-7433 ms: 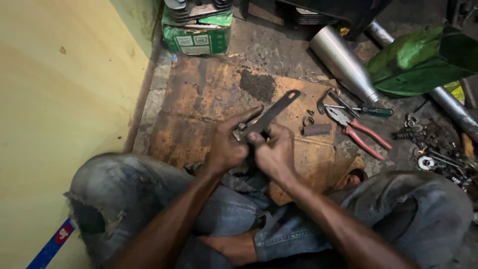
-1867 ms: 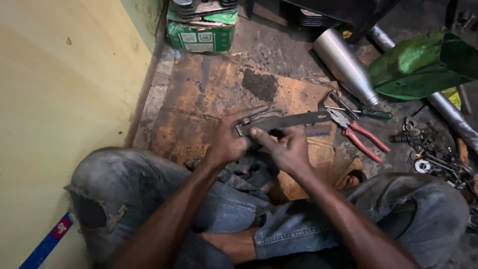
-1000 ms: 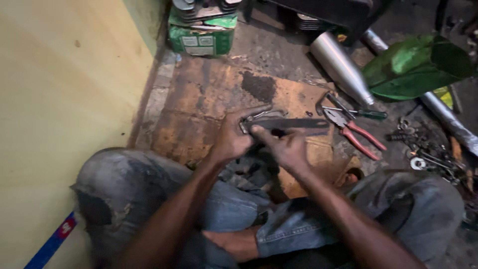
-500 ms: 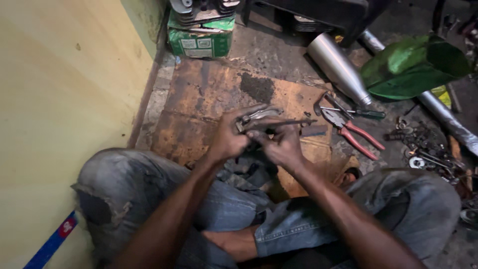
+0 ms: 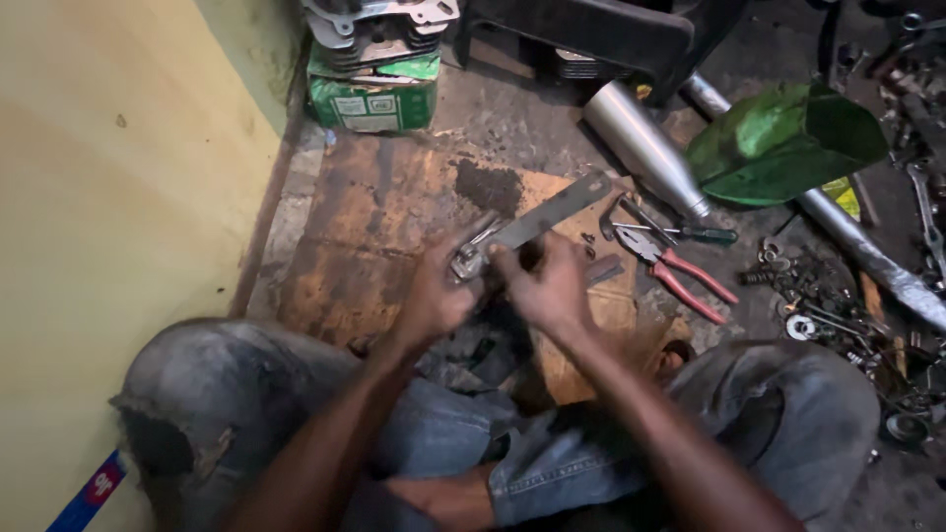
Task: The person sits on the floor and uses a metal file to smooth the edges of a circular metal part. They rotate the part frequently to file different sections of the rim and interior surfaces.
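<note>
1. you sit on a grimy concrete floor [image 5: 512, 118] with your knees spread, a pale yellow wall [image 5: 108, 167] close on your left.
2. a stained, worn cardboard sheet [image 5: 374, 227] lies flat on the floor in front of you, with a dark patch near its far edge.
3. beyond it stands a green box [image 5: 372, 94] carrying a metal engine part [image 5: 379, 25].
4. to the right lie a silver exhaust pipe [image 5: 645, 148], a green panel [image 5: 783, 143], red-handled pliers [image 5: 680, 271] and a scatter of washers and nuts [image 5: 808, 296].
5. your left hand [image 5: 439, 296] is curled shut around the near end of a small metal clamp piece [image 5: 471, 258], thumb up beside it.
6. your right hand [image 5: 547, 286] is closed in a narrow grip just beside the left, fingers wrapped at the base of a flat grey metal bar [image 5: 552, 212].
7. the bar slants up and away to the right from both hands, above the cardboard, its far end near the pliers.
8. where exactly bar and clamp join, you cannot tell; your fingers hide it.
</note>
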